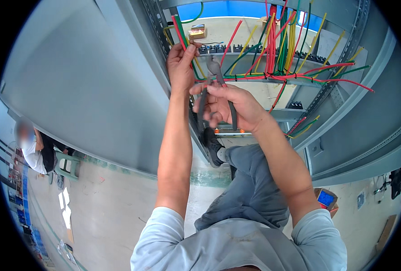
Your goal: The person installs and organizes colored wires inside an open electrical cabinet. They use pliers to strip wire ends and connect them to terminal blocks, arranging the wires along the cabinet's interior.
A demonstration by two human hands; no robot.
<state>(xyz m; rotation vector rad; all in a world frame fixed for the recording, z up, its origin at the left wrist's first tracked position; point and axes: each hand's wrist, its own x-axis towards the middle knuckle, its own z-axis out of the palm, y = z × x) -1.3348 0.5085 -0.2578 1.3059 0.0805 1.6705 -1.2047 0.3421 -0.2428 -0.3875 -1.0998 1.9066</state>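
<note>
My left hand [182, 63] is closed on a wire at the left post of a grey metal cabinet, thumb and fingers pinched together. Red and green wires [178, 31] rise just above that hand. In my right hand [236, 104] is a pair of cable cutters [214, 67] with dark handles, its jaws pointing up toward the crossbar. The handles stand apart, with my thumb against one and the blurred fingers about the other. Beside the cutters' jaws runs a row of black terminal clips [239, 48] on the crossbar. A bundle of red, green and yellow wires [272, 54] hangs to the right.
A large grey cabinet panel [87, 81] fills the left side. Wire ends [363, 83] stick out at the right near the perforated post [331, 86]. A small box [197, 31] lies beyond the crossbar. Another person [33, 149] sits at far left by a green stool [67, 165].
</note>
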